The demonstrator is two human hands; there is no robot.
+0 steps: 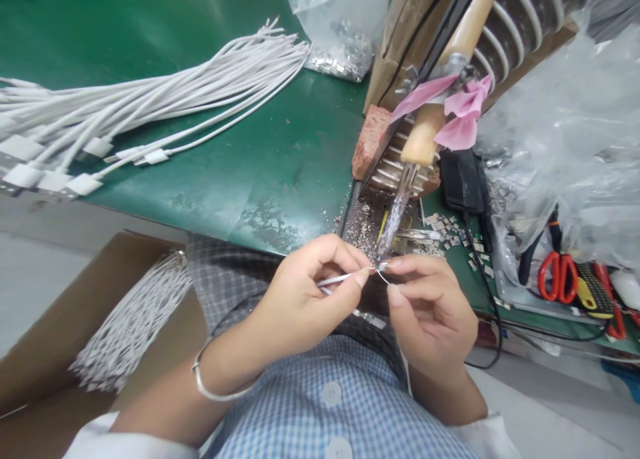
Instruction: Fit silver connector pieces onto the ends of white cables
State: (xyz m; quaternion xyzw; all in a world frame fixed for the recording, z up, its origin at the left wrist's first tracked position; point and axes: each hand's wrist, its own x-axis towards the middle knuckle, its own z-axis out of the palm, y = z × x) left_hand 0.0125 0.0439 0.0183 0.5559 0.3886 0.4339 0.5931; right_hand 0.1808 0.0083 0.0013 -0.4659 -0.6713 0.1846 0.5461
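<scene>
My left hand (310, 292) is closed, pinching a white cable (340, 280) between thumb and forefinger close to its end. A USB plug (369, 319) hangs below that hand. My right hand (435, 312) is closed too, with a thin strand of solder wire (384, 277) running from its thumb and forefinger. At its other fingertips sits a tiny metal connector (383, 266), touching or almost touching the cable end; the exact contact is too small to tell. Just above both hands points the tip of a soldering iron (396, 212) with a wooden handle.
A bundle of white cables (200, 92) lies on the green table (280, 152). Beyond are a bag of metal connectors (337, 59) and a brick (371, 139). Loose connector pieces (445, 229), red-handled scissors (557, 276) and a black adapter (463, 182) lie right. A cardboard box (65, 312) holds more cables.
</scene>
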